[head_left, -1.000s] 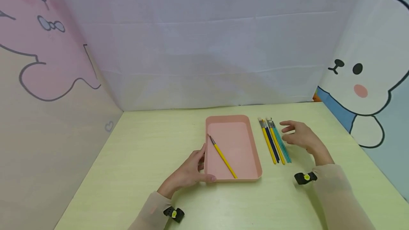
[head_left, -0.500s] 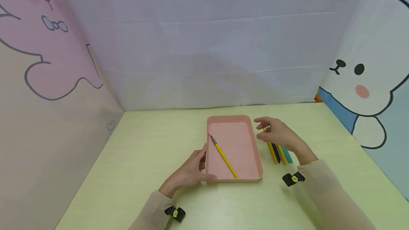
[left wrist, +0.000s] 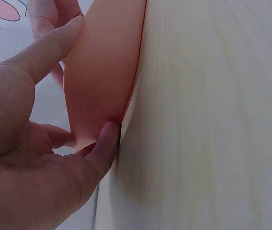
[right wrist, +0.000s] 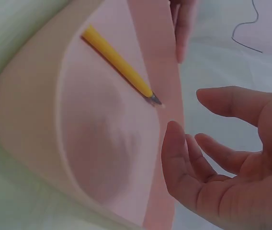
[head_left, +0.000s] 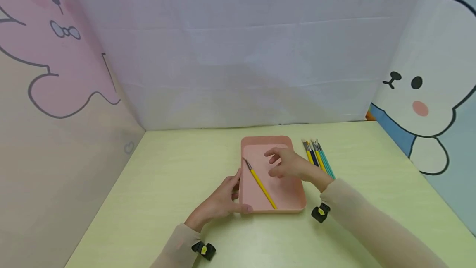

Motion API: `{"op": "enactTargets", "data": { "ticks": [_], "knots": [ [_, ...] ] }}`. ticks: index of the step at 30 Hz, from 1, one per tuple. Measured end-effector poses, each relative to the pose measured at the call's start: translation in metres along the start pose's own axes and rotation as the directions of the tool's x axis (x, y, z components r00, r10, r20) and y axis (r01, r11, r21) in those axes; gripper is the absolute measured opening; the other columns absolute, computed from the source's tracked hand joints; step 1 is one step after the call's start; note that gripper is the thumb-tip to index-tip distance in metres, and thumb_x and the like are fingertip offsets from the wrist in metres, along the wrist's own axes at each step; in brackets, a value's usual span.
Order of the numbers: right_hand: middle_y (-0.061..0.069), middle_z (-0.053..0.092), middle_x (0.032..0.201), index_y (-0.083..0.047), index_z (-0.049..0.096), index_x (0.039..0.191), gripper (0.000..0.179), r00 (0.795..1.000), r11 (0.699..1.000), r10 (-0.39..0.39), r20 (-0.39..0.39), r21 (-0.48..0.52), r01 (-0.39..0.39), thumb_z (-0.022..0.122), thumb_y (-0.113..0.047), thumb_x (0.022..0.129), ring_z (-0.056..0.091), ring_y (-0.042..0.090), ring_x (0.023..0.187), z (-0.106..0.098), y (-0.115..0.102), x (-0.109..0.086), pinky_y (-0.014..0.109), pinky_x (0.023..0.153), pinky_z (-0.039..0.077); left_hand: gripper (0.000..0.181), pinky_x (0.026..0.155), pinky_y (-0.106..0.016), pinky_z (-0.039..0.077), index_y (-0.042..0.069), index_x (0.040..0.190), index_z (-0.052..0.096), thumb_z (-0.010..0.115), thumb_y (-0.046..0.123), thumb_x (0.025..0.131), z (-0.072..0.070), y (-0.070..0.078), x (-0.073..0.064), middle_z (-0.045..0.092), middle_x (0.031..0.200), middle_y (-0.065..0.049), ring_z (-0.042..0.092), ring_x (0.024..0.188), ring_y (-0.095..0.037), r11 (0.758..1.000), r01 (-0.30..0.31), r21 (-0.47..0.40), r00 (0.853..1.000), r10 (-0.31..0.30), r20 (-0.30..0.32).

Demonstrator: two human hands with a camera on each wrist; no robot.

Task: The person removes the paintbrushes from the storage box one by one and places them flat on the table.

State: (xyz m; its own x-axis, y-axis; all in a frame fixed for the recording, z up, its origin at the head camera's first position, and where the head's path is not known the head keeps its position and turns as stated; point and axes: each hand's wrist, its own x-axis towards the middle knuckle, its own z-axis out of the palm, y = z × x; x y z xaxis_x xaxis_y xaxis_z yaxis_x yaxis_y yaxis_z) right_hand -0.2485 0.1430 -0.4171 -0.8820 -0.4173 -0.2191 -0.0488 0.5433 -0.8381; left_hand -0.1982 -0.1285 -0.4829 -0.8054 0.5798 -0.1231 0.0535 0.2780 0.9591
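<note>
A shallow pink tray (head_left: 285, 199) lies on the table, with one yellow paintbrush (head_left: 262, 187) resting slantwise inside it. My left hand (head_left: 219, 202) grips the tray's near left corner, thumb at the front wall and fingers along the left side. In the left wrist view, the left thumb and fingertips press on the pink wall. Over the right part of the tray hovers my right hand (head_left: 288, 163), its fingers loosely bent and apart with nothing between them. The right wrist view shows that hand (right wrist: 236, 163) above the tray, the brush beyond its fingertips.
Right of the tray, several paintbrushes (head_left: 316, 152) with yellow, dark blue and teal handles lie side by side, partly covered by the right forearm. A white cloth wall (head_left: 238, 73) stands behind the pale table (head_left: 178, 160), with cartoon-printed panels on both sides.
My right hand has moved left, from beside the row of paintbrushes, across them and over the tray. The left hand has kept its hold, and the tray and the brush in it stay put.
</note>
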Motion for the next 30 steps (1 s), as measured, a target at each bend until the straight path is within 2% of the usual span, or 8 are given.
{"op": "enactTargets", "data": {
  "ticks": [2,6,12,21,30],
  "knots": [
    [0.026,0.059,0.13,0.005,0.053,0.148,0.061,1.0,0.999,0.006,0.004,-0.039,-0.006,0.076,-0.002,0.091,0.07,0.026,0.088,0.008,-0.001,0.004,0.039,0.08,0.067,0.125,0.112,-0.032,0.053,0.03,0.172,-0.001,0.09,0.012,0.087,0.0,-0.001,0.0,0.029,0.152,-0.017,0.051,0.144,-0.027,1.0,0.007,0.0,1.0,-0.007,-0.005],
    [0.019,0.062,0.123,0.002,0.057,0.144,0.061,0.999,0.994,0.034,0.005,-0.104,-0.034,0.079,-0.003,0.088,0.065,0.022,0.09,0.022,-0.002,0.009,0.033,0.077,0.065,0.126,0.113,-0.031,0.052,0.026,0.172,-0.002,0.09,0.012,0.087,0.0,-0.002,0.0,0.027,0.154,-0.017,0.048,0.147,-0.026,1.0,0.01,0.005,1.0,-0.01,-0.006],
    [0.011,0.064,0.111,0.001,0.06,0.139,0.06,0.999,0.978,0.039,-0.005,-0.203,-0.039,0.082,-0.003,0.083,0.058,0.022,0.096,0.036,0.0,0.014,0.031,0.083,0.057,0.125,0.115,-0.032,0.05,0.024,0.172,-0.002,0.089,0.011,0.088,-0.001,-0.001,0.0,0.025,0.157,-0.017,0.044,0.15,-0.027,1.0,0.004,-0.003,1.0,-0.004,0.002],
    [0.01,0.061,0.104,0.0,0.061,0.136,0.061,0.996,0.98,0.086,-0.013,-0.18,-0.087,0.085,0.0,0.08,0.06,0.018,0.081,0.046,0.002,0.019,0.024,0.067,0.056,0.124,0.115,-0.036,0.05,0.023,0.171,-0.003,0.089,0.011,0.089,-0.001,0.002,-0.001,0.024,0.158,-0.02,0.045,0.15,-0.03,1.0,0.013,-0.016,1.0,-0.013,-0.004],
    [0.01,0.061,0.1,0.002,0.062,0.135,0.058,0.998,0.965,0.062,-0.033,-0.252,-0.068,0.084,0.002,0.081,0.056,0.02,0.086,0.052,-0.002,0.019,0.025,0.069,0.051,0.124,0.115,-0.035,0.05,0.019,0.171,-0.004,0.088,0.009,0.089,-0.001,0.002,-0.002,0.021,0.159,-0.021,0.042,0.152,-0.032,0.999,0.017,-0.039,1.0,-0.017,0.007]
  ]
}}
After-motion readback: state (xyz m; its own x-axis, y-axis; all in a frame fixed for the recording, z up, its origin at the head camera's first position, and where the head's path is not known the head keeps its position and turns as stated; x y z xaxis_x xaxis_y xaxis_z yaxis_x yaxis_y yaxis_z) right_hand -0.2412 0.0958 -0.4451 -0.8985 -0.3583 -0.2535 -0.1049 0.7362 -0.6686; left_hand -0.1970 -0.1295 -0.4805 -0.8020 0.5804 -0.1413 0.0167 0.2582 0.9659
